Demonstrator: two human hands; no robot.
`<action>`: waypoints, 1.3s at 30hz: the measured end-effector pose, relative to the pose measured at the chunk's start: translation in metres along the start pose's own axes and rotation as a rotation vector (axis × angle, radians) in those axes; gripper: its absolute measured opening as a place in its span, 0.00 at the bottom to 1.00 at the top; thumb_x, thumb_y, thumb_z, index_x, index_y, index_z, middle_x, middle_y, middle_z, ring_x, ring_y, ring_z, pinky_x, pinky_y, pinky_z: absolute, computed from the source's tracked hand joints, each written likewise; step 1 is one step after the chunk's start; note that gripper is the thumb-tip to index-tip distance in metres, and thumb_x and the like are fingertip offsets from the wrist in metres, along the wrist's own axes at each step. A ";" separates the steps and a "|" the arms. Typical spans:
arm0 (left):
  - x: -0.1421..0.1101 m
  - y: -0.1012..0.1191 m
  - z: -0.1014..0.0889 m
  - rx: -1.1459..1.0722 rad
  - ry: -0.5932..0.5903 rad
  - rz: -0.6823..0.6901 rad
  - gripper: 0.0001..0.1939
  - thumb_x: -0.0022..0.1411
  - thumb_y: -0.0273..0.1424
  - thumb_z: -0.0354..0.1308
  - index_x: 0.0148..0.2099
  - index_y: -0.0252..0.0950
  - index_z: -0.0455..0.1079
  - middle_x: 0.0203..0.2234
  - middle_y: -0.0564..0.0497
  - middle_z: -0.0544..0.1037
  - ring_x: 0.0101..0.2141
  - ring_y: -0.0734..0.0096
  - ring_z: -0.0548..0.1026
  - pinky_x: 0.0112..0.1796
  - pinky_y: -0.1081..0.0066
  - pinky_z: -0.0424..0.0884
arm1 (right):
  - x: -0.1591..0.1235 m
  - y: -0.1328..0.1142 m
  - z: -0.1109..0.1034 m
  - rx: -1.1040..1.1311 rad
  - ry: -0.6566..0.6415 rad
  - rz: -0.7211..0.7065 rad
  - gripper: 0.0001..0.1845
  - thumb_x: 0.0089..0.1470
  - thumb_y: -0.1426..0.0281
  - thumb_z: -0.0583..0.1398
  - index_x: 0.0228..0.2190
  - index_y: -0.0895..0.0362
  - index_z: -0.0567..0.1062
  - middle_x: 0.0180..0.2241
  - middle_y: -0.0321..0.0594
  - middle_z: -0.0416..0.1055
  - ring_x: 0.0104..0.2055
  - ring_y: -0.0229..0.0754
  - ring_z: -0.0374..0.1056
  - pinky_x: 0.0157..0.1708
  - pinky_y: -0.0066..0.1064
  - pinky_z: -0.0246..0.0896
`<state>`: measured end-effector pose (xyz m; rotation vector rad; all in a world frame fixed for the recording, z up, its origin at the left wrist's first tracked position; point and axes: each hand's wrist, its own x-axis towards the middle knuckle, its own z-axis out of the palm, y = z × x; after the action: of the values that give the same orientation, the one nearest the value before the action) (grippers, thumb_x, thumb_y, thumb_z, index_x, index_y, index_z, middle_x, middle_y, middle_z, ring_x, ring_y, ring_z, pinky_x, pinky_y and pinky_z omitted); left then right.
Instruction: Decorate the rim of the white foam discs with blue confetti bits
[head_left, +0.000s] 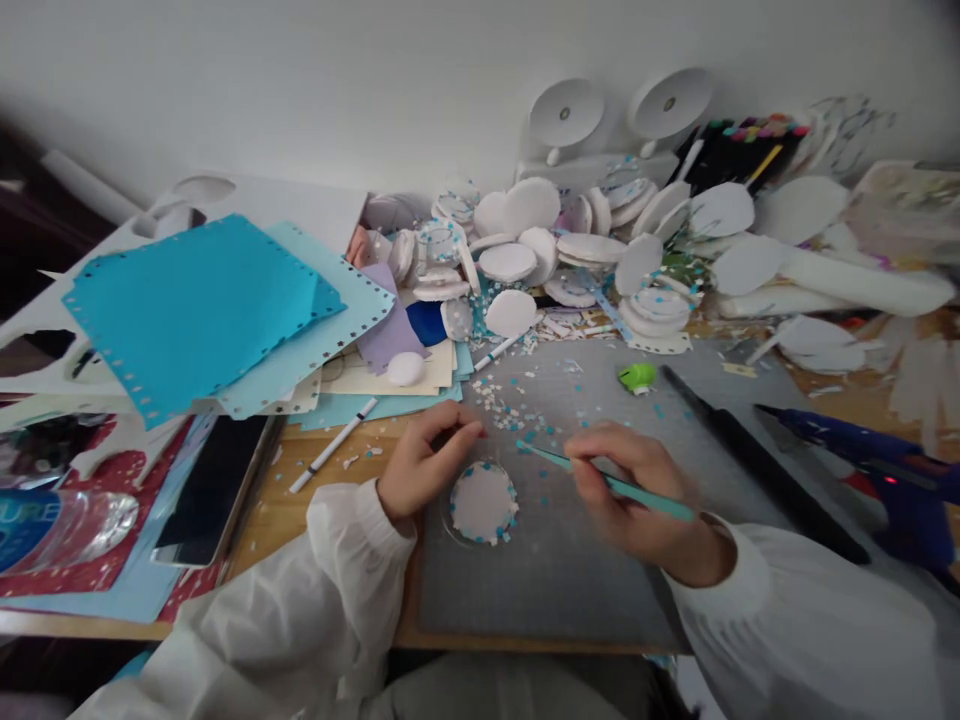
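Teal tweezers (pixel 646 494) are held in my right hand (pixel 630 490), their tips pointing left and down among small star-shaped paper pieces (pixel 517 400) on the grey mat. My left hand (pixel 431 455) rests with curled fingers at the upper left of a white round disc (pixel 484 502). Its thumb and forefinger come together; whether anything is between them I cannot make out. Small blue and white stars ring the disc's edge, and a clear rim shows around it. The disc lies flat on the grey cutting mat (pixel 540 580).
White discs (pixel 510 262), some star-decorated, pile up at the back. Turquoise punched sheets (pixel 195 300) and a phone (pixel 214 490) lie left. A white pen (pixel 332 445) is near my left hand. A green object (pixel 637 377), a black stick (pixel 765 465) and a blue glue gun (pixel 877 455) lie right.
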<state>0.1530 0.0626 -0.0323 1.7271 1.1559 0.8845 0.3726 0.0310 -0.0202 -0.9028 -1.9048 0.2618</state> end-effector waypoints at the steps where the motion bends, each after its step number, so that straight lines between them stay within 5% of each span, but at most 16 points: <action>1: 0.000 -0.002 0.000 -0.001 -0.044 0.033 0.13 0.64 0.35 0.51 0.34 0.32 0.71 0.28 0.49 0.74 0.31 0.69 0.70 0.34 0.71 0.65 | -0.004 0.002 0.003 0.030 0.028 0.087 0.09 0.53 0.77 0.57 0.37 0.55 0.69 0.29 0.36 0.71 0.28 0.35 0.70 0.27 0.26 0.67; 5: 0.001 -0.005 -0.002 0.025 -0.192 0.166 0.10 0.64 0.32 0.52 0.36 0.31 0.71 0.30 0.46 0.75 0.33 0.68 0.71 0.37 0.69 0.66 | -0.014 0.005 0.010 0.234 0.013 0.379 0.06 0.54 0.75 0.57 0.35 0.53 0.68 0.29 0.34 0.69 0.23 0.32 0.67 0.21 0.22 0.65; 10: 0.002 -0.007 -0.005 0.062 -0.276 0.262 0.05 0.62 0.27 0.55 0.35 0.33 0.72 0.30 0.47 0.77 0.34 0.68 0.72 0.40 0.67 0.65 | -0.013 0.005 0.009 0.365 -0.052 0.520 0.06 0.55 0.76 0.57 0.34 0.53 0.67 0.27 0.33 0.68 0.23 0.31 0.67 0.21 0.20 0.65; 39: 0.002 -0.010 -0.003 0.059 -0.258 0.275 0.04 0.62 0.26 0.57 0.35 0.33 0.73 0.29 0.47 0.77 0.33 0.69 0.72 0.39 0.68 0.65 | -0.014 0.006 0.008 0.420 -0.187 0.311 0.12 0.50 0.82 0.55 0.35 0.55 0.65 0.26 0.35 0.66 0.28 0.35 0.64 0.28 0.31 0.61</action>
<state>0.1472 0.0674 -0.0399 2.0145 0.7941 0.7644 0.3720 0.0269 -0.0373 -0.9026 -1.7720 0.9243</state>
